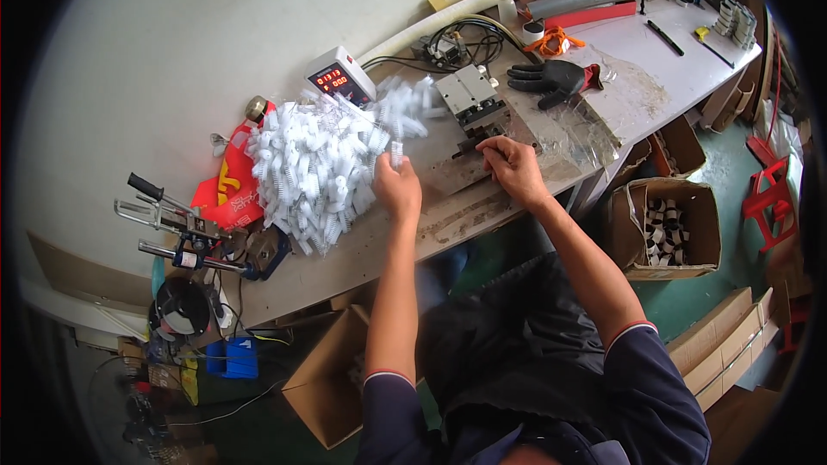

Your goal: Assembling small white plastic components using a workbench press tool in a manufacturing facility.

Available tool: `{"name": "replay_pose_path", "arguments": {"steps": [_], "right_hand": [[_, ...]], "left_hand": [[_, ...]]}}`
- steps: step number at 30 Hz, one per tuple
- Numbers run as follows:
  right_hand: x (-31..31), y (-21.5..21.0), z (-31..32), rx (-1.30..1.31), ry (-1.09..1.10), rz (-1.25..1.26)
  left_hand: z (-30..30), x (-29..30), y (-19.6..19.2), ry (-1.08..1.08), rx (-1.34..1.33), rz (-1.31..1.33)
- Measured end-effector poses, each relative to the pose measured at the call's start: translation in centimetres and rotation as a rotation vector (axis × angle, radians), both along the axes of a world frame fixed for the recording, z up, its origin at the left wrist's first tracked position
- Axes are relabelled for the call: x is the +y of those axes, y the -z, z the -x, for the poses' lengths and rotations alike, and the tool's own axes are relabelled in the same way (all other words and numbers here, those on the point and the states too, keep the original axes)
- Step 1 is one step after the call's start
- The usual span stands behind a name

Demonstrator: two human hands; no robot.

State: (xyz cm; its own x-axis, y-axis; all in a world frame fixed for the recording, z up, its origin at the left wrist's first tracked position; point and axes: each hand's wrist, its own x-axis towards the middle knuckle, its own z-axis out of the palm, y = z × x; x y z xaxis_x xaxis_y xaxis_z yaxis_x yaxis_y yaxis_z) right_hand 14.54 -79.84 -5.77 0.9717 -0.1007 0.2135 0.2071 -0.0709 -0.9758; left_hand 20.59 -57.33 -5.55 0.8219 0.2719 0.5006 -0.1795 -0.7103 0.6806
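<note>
My left hand (398, 189) is closed at the right edge of a big pile of white ribbed plastic pieces (314, 164). One small white ribbed tube (396, 151) stands up from between its thumb and fingers. My right hand (515, 172) is at the front of a small metal bench machine (474, 96), its fingers bent together by the machine's dark lower part. Whatever those fingertips grip, if anything, is hidden. Behind the pile, a white box with a red digital display (341, 76) leans back. Some pieces beside it look blurred.
A black and red glove (556, 80) lies right of the machine. Black cables (482, 39) coil behind it. A lever press (194, 237) stands at the bench's left end. Open cardboard boxes are on the floor, one with black and white parts (665, 231). Long hoses (620, 0) lie at the back.
</note>
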Motion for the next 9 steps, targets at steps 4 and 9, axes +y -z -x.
{"name": "replay_pose_path", "arguments": {"steps": [4,9], "right_hand": [[0.1,0.1,0.2,-0.010,0.019,-0.028],[0.2,0.1,0.1,-0.021,0.015,0.001]], "left_hand": [[-1.7,-0.3,-0.3,-0.006,0.016,-0.246],[-2.6,0.7,-0.2,-0.018,0.249,-0.185]]}}
